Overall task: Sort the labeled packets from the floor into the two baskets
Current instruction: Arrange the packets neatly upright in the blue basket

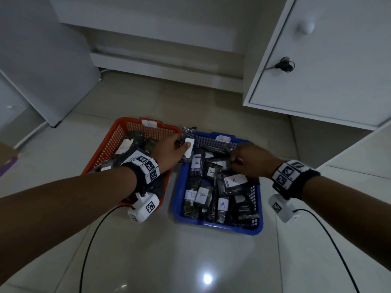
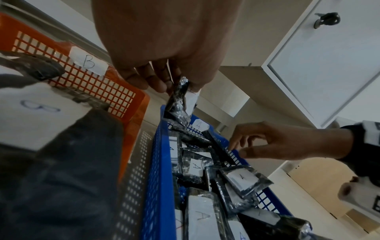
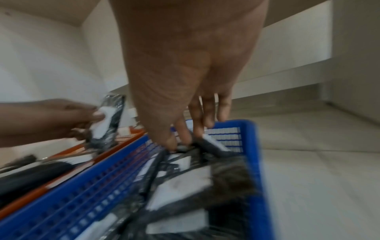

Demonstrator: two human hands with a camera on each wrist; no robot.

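Observation:
An orange basket (image 1: 101,149) labelled B stands on the floor at the left, and a blue basket (image 1: 215,226) labelled A stands to its right. Both hold several dark packets with white labels. My left hand (image 1: 182,144) pinches a dark packet (image 1: 189,131) by its white label, upright above the gap between the baskets' far corners. The left wrist view shows this packet (image 2: 177,100) hanging from my fingers. My right hand (image 1: 236,160) hovers over the blue basket's far end. Its fingertips (image 3: 185,138) touch the packets there, with thumb and fingers apart (image 2: 236,148).
A white cabinet door (image 1: 317,70) with a knob and a key stands at the right. A white furniture base (image 1: 169,60) runs behind the baskets, and a white panel (image 1: 42,70) stands at the left. Black cables (image 1: 93,240) trail over the glossy tile floor near me.

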